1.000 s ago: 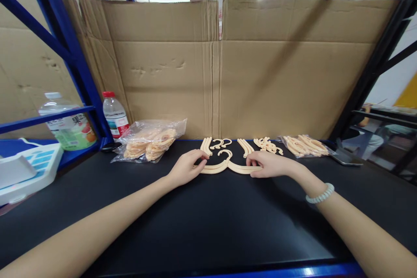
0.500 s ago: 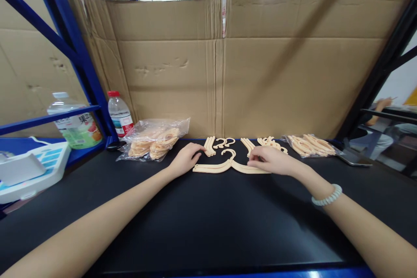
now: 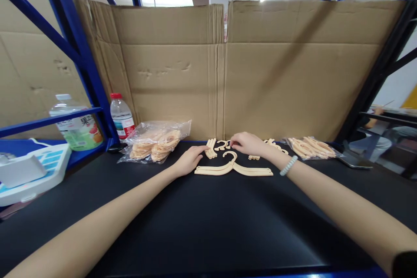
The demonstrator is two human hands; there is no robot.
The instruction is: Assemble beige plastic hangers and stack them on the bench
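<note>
Mid-frame, my left grip is at the slim bars, my right grip beside small hooks; how closed either is, I can't tell. Just below lies a hanger.

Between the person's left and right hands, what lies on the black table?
In the head view, a row of pale strips and some pale hooks lie between the left hand and the right hand.
</note>
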